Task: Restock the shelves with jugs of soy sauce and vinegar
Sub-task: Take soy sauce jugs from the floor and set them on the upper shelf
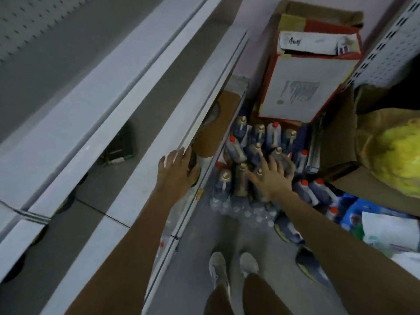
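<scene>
As we look down the narrow aisle, our left hand (176,169) reaches to the front lip of the grey shelf (211,94) on our left. Its fingers lie fairly straight, the tips touching the lip, and the palm rests over a dark jug (195,165) that stands just under that edge, on the level below. We see only a sliver of this jug beside the thumb.

Our right hand (271,176) hangs over the cluster of jugs (256,142) standing upright on the floor between the shelf and the cartons. Index finger and thumb are splayed wide over the tan caps, but the far side of the hand blurs into a greyish shape, so we cannot tell whether it grips a jug or only touches the tops. Some jugs carry red caps, others tan ones; their contents look dark.

Behind the cluster stands a tall white and red box (302,87) with its top flaps open. Just in front of the jugs, nearer to us, lies a pack of clear water bottles (241,210). To the right, an open brown carton holds a yellow bag (395,155). Our own pale shoes (227,269) point up the aisle, and a pair of dark shoes (288,228) with yellow soles lies near them on the right.
</scene>
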Tool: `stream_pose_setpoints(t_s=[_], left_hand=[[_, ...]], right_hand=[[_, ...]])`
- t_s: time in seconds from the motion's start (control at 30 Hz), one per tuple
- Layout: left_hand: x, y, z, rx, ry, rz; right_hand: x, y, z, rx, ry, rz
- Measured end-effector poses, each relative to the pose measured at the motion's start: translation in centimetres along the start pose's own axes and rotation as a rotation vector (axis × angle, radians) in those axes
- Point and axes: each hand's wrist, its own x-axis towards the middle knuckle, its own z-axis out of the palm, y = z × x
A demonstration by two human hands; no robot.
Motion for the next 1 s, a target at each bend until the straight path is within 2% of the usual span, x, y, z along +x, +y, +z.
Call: stream_pose_setpoints(t_s=[0.1, 0.33, 0.47, 0.6, 0.83, 0.93, 1.0], left_hand=[[1.2, -0.6, 3.4, 0.057, -0.065, 0.080], [3.3, -0.5, 10.5, -0.174, -0.092, 0.015], [3.9, -1.1, 15.7, -0.186, -0.115, -0.008], [5.5, -2.6, 19.8, -0.156, -0.160, -0.023], [8.4, -4.4, 25.2, -0.183, -0.211, -0.035], [8.8, -4.5, 26.5, -0.208, -0.201, -0.041], [8.8, -4.4, 26.9, -0.224, -0.221, -0.065]], right_hand=[[1.7, 0.1, 3.1, -0.016, -0.049, 0.030], [6.5, 0.3, 11.6, 0.073, -0.100, 0.007], [9.4, -0.4, 15.5, 0.208, -0.166, 0.039], [13.1, -1.1, 18.6, 0.340, -0.117, 0.074], [18.6, -2.9, 22.8, 0.373, 0.011, 0.240], [20.3, -3.3, 23.8, 0.516, -0.061, 0.357], [21.4, -3.6, 24.0, 0.616, -0.133, 0.362]])
